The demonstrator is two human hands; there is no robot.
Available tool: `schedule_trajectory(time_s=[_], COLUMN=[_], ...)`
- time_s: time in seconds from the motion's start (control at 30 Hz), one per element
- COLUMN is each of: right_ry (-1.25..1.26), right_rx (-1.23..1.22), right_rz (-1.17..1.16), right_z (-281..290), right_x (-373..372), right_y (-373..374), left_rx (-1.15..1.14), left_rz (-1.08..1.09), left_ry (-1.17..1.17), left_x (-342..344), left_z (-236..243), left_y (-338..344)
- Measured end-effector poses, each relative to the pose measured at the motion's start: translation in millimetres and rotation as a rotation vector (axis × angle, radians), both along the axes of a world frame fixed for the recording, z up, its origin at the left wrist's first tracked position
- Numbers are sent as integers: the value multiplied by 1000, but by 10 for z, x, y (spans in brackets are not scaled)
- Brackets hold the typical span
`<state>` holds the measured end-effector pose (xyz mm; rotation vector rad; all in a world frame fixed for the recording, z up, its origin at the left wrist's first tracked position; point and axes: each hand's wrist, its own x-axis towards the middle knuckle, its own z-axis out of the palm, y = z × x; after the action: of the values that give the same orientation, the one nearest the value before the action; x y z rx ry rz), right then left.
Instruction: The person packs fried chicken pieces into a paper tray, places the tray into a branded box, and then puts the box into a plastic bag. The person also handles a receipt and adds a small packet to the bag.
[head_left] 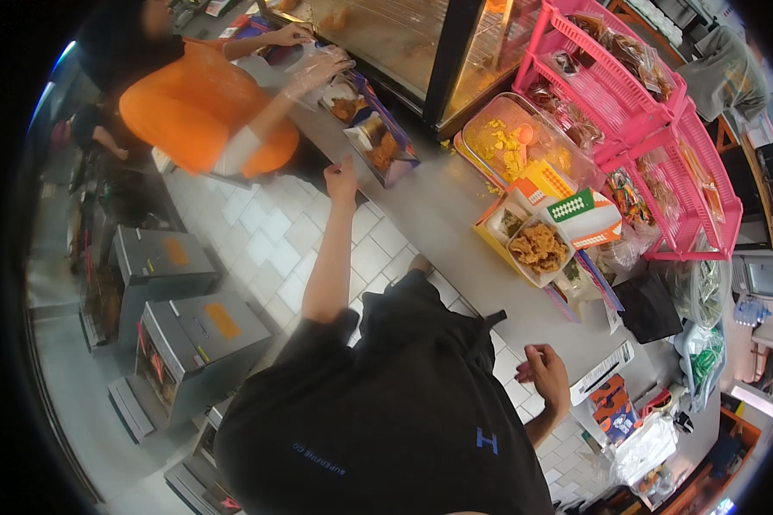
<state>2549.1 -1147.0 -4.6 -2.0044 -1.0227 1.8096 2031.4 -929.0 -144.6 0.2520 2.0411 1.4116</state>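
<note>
My left hand (341, 180) hangs over the near edge of the steel counter, its fingers curled in and nothing visible in them. Closest to it is a purple-edged open box (395, 172) with fried chicken (384, 152) inside. Lower right, my right hand (545, 378) is beside the counter edge, fingers loosely bent and apart, holding nothing. Farther along the counter from it stands an open yellow and white box (500, 233). A small paper box of fried chicken pieces (538, 249) sits at that box, its green and orange printed flap (584, 216) raised.
A co-worker in an orange top (206, 107) reaches over more boxes with a gloved hand (319, 70). Behind the counter (455, 249) are a glass display case (378, 39), a clear tub of yellow food (511, 142) and pink basket racks (610, 112). Grey machines (202, 330) stand left.
</note>
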Motion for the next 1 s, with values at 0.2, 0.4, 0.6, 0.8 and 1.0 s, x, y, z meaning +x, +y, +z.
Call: schedule_trajectory(time_s=[0.2,0.4,0.6,0.8,1.0], right_ry=[-9,162,-142,-296,-324], right_rx=[182,264,840,880,827], right_rz=[346,404,221,179,58], right_z=[159,-306,-1023,-1379,-1331], right_x=[-1196,-2310,-3218,-3294,-3013], right_y=[607,1410,2071,1988,1724], left_rx=[21,26,7,-219,-202], left_rz=[-333,-427,-671,-848,-1017], left_ry=[144,297,564,580,295], left_x=[140,-159,-481,-575,-432], left_z=[-339,-397,-228,-4,140], left_y=[91,273,243,-128,-328])
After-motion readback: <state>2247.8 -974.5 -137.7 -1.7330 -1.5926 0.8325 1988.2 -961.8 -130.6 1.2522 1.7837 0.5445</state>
